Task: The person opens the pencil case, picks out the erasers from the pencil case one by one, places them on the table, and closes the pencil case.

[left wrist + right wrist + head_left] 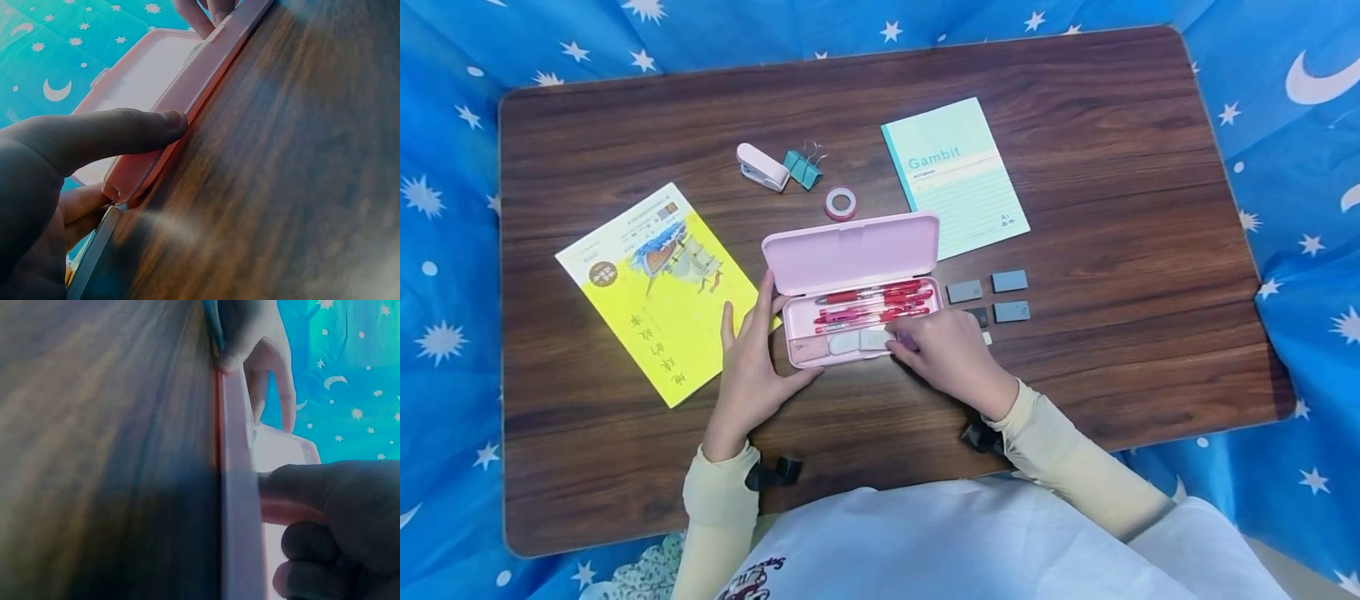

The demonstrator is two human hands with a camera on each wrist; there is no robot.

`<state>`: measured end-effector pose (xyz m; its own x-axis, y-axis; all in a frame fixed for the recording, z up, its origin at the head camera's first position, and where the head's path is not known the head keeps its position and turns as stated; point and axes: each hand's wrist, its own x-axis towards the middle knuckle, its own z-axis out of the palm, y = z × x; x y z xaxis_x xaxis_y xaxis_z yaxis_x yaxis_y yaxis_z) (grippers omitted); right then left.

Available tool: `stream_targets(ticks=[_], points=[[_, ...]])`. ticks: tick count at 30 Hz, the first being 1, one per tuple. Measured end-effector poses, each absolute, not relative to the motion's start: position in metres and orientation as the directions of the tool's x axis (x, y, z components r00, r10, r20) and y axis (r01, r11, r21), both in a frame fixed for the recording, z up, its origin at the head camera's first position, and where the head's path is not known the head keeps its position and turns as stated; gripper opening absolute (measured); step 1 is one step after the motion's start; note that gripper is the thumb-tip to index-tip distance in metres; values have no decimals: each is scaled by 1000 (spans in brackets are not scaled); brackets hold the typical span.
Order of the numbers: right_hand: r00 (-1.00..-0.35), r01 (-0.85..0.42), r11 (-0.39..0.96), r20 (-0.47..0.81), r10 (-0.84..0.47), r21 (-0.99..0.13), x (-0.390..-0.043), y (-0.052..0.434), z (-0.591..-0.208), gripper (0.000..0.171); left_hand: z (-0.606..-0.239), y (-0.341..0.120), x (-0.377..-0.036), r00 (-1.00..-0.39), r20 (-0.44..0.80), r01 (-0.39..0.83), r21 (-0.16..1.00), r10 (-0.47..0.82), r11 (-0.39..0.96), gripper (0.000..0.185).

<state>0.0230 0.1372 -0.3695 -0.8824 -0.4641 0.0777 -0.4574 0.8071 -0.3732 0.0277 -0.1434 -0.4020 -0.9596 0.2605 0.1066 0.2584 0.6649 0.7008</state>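
A pink pencil case (850, 258) lies with its lid up in the middle of the table. My left hand (752, 367) holds its left end, the thumb (165, 128) against the front wall and fingers round the back corner. Several red pens (868, 307) lie along the tray's rear. Up front sit a pinkish eraser (808, 348) and a white eraser (844, 342). My right hand (951, 354) reaches over the front wall into the tray, thumb and forefinger pinching another white eraser (874, 339); its other fingers (306, 544) are curled. The case's right front corner is hidden by this hand.
Several grey-blue blocks (1009, 281) lie right of the case. A green notebook (958, 179) is behind it, with a tape roll (830, 205), teal binder clips (803, 171) and a pale stapler (763, 167). At left lies a yellow book (662, 308) on the wooden table (1120, 183).
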Motion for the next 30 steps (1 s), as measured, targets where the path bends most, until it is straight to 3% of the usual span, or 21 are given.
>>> stream_targets(ticks=[5,11,18,24,27,30], points=[[-876,-470,825,49,-480,-313,20,133,-362,9,-401,-143,27,-958,110,265,699,267,664,136],[-859,-483,817,-10,-512,-315,13,129,-355,13,-400,-143,26,-960,102,254,705,260,662,135],[-860,-408,772,-78,-504,-487,8,136,-359,14,-401,-141,25,-960,98,251,711,261,656,135],[-879,-347,626,8,-478,-699,5,160,-349,9,-401,-140,25,-962,86,240,711,258,661,134],[-896,-337,593,54,-441,-731,3,184,-336,9,-400,-140,26,-963,88,240,710,255,661,134],[-911,-321,644,41,-409,-694,1,218,-321,11,-398,-142,26,-964,86,237,706,251,668,134]])
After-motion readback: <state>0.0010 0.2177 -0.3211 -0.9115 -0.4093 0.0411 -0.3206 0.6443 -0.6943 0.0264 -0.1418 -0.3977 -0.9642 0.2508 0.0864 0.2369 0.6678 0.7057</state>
